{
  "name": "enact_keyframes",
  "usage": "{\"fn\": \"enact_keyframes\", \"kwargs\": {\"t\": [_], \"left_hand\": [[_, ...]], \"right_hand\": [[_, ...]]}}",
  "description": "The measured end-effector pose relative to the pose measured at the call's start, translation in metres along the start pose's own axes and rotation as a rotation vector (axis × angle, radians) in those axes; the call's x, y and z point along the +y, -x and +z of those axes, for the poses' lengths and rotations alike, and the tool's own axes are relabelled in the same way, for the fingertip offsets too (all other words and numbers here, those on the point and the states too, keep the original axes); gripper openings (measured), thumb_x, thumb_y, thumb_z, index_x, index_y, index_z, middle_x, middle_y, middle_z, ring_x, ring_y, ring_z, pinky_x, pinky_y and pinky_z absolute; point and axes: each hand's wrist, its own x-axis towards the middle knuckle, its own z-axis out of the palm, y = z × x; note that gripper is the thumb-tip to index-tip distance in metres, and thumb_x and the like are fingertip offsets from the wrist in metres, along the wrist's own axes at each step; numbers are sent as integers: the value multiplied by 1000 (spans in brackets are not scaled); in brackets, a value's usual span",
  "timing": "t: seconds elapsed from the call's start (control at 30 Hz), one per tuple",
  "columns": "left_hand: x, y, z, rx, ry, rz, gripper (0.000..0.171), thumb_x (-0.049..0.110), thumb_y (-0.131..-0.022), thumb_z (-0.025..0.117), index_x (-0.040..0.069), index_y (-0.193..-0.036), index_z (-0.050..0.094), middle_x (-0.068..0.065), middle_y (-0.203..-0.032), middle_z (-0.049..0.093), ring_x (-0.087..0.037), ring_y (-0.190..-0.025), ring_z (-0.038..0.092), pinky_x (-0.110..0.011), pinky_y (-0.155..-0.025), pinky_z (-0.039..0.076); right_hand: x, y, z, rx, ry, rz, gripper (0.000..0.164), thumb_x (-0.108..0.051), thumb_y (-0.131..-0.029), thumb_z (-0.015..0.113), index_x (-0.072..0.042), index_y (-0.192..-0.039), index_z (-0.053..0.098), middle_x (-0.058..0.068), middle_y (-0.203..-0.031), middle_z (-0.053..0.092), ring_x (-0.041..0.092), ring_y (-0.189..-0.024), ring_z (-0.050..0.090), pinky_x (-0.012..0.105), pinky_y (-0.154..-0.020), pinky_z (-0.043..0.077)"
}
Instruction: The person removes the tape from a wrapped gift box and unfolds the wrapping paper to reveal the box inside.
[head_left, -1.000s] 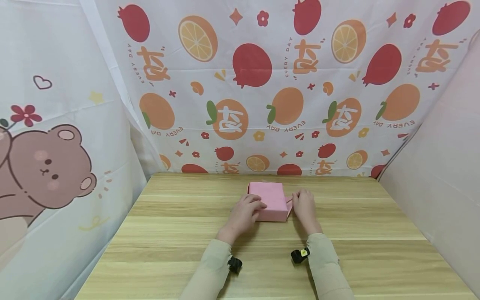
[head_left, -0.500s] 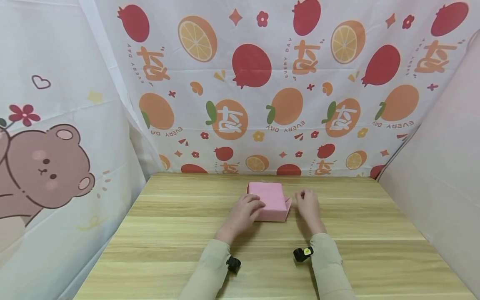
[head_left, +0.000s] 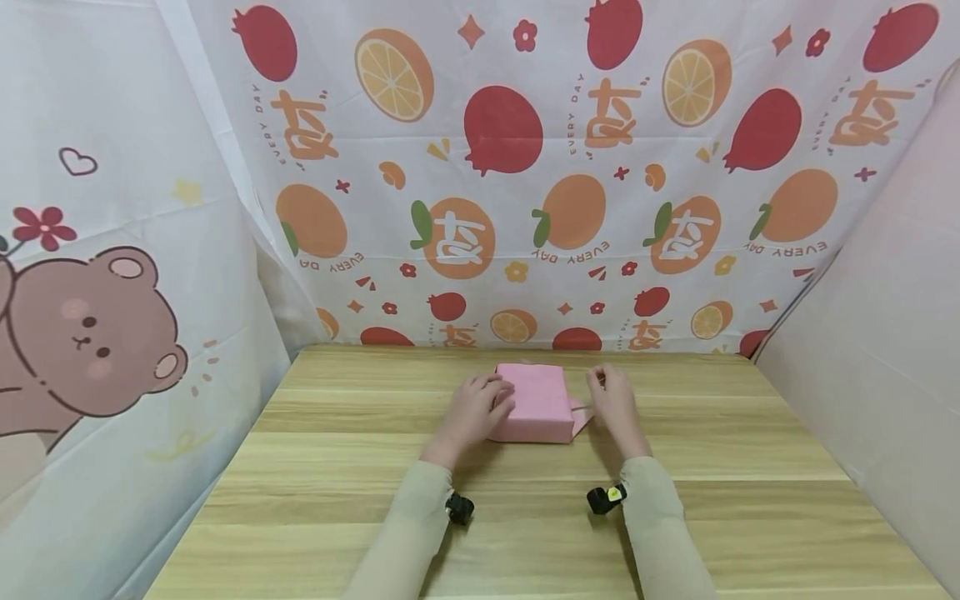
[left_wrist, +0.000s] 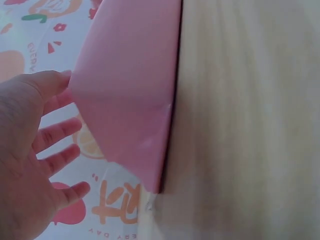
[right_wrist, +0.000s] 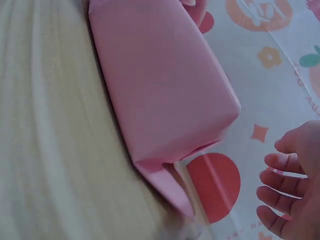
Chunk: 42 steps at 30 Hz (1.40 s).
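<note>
A box-shaped parcel in pink wrapping paper [head_left: 534, 400] lies on the table. From its right end a folded paper flap [right_wrist: 172, 187] sticks out over the tabletop. My left hand [head_left: 472, 412] is at the parcel's left end. In the left wrist view its thumb [left_wrist: 52, 82] touches the paper's edge while the other fingers [left_wrist: 60, 162] stay spread and hold nothing. Just right of the flap is my right hand [head_left: 615, 408]. Its loosely bent fingers [right_wrist: 282, 182] are apart from the paper in the right wrist view, with nothing between them.
The wooden table [head_left: 525, 533] ends behind the parcel at a fruit-print curtain [head_left: 510, 217]. A bear-print cloth [head_left: 90, 333] hangs at the left and a pale cloth [head_left: 877, 333] at the right. Small black cameras [head_left: 459, 508] sit on both wrists.
My right hand has let go of the flap and shifted slightly right and away from me. The flap now spreads farther outward. My left hand has slid left along the parcel.
</note>
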Motion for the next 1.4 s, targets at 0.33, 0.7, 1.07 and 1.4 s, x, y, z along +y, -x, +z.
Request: {"fn": "enact_keyframes", "kwargs": {"t": [0.33,0.7,1.07,1.4], "left_hand": [[-14,-27,-9,-149,-74,-125,40,40,-98,55,16,-130,60,-12,-138,55,-34,-133,45,-57,-110,36],[-23,-48,-4,-270,-132,-174,54,50,-100,44,14,-139,52,-11,-144,49,-32,-138,39,-58,-111,33],[-27,-48,2,-263,-133,-162,55,52,-100,43,16,-141,51,-10,-145,49,-33,-139,39,-59,-111,33],[-21,-35,-5,-262,-136,-116,57,52,-99,44,18,-145,46,-9,-148,45,-31,-140,36,-57,-114,31]], "right_hand": [[-14,-23,14,-212,121,-79,40,-29,-98,56,1,-124,59,23,-126,59,40,-120,52,56,-102,43],[-15,-31,30,-408,218,-152,54,-38,-100,50,1,-138,51,24,-141,51,44,-135,41,60,-113,32],[-17,-25,27,-373,201,-150,51,-36,-100,52,-1,-137,52,23,-141,51,42,-135,42,57,-114,33],[-21,-9,14,-331,216,-207,50,-34,-99,55,-4,-138,51,21,-140,52,38,-133,45,56,-113,34]]}}
